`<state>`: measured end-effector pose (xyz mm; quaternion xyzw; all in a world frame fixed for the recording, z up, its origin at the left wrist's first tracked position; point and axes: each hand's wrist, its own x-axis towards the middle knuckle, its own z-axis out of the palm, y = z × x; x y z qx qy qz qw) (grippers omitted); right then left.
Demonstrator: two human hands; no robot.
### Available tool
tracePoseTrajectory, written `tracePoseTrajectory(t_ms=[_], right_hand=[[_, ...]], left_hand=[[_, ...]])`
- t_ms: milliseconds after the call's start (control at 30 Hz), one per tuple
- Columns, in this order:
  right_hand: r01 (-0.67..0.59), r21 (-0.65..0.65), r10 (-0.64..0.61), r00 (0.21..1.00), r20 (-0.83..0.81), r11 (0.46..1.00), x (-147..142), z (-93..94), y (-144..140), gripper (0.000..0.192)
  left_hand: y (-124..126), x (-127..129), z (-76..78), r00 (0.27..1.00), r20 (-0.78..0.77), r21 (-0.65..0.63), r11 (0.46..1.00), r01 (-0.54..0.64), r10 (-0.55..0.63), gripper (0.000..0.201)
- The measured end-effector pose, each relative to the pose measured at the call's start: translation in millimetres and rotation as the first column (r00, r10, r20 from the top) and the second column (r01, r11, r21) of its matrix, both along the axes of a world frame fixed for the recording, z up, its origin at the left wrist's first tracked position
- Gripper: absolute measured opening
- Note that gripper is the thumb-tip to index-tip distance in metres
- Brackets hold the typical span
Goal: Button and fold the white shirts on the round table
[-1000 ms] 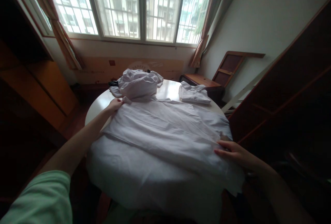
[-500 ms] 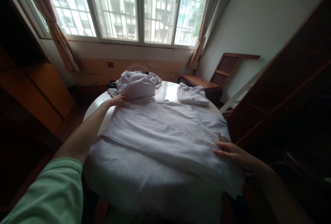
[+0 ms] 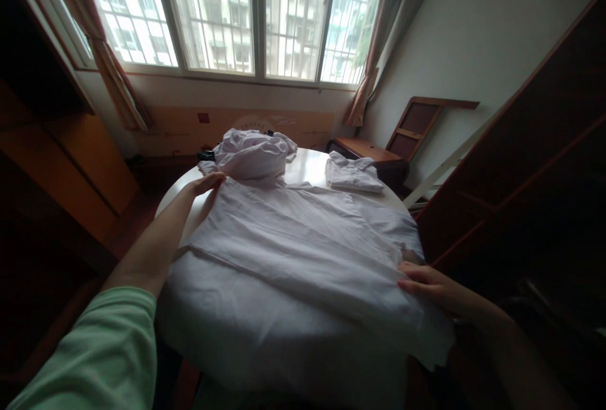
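Note:
A white shirt is spread across the round table, its near part hanging over the front edge. My left hand pinches its far left corner, the fabric drawn up a little beneath the fingers. At the right side of the cloth, my right hand has its fingers closed on the shirt's edge. Just beyond my left hand lies a crumpled heap of white clothes. A folded white shirt rests at the far right of the table.
The white table shows its glossy top between heap and folded shirt. Behind it stand a low wooden stool or bench and a long cardboard box under the window. A dark wooden panel slants along the right, cabinets at left.
My left hand has lifted the shirt's far left corner slightly, pulling the fabric taut. My right hand has shifted a little to the right with the edge. The heap and folded shirt stay put.

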<state>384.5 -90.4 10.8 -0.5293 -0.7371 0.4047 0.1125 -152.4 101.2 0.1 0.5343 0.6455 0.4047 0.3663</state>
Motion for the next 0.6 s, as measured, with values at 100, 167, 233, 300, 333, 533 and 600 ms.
tracePoseTrajectory(t_ms=[100, 167, 233, 300, 333, 533, 600], right_hand=[[0.0, -0.003, 0.0, 1.0, -0.012, 1.0, 0, -2.0, 0, 0.053], [0.0, -0.006, 0.0, 1.0, -0.009, 1.0, 1, -3.2, 1, 0.053], [0.001, -0.01, -0.001, 1.0, -0.001, 1.0, 2, -4.0, 2, 0.054], [-0.003, -0.017, 0.003, 1.0, -0.001, 1.0, 2, -4.3, 3, 0.053], [-0.005, -0.021, 0.005, 1.0, -0.005, 1.0, 2, -4.2, 3, 0.053], [-0.008, -0.03, 0.008, 1.0, -0.003, 1.0, 1, -2.5, 3, 0.055], [-0.007, -0.027, 0.007, 1.0, -0.01, 1.0, 0, -1.5, 3, 0.056]], left_hand=[[-9, 6, 2.2, 0.975, 0.199, -0.076, 0.991, 0.114, -0.097, 0.015], [-14, 11, 1.4, 0.961, 0.259, -0.063, 0.991, 0.118, -0.098, 0.013], [-17, 14, -0.7, 0.954, 0.289, -0.031, 0.995, 0.099, -0.086, 0.014], [-17, 17, -2.9, 0.959, 0.277, 0.0, 0.998, 0.064, -0.062, 0.018], [-17, 17, -3.8, 0.967, 0.251, 0.012, 0.999, 0.041, -0.043, 0.019], [-17, 19, -5.9, 0.997, 0.077, 0.071, 0.997, -0.025, 0.02, 0.022], [-20, 19, -6.4, 0.997, 0.064, 0.09, 0.995, -0.053, 0.047, 0.029]])
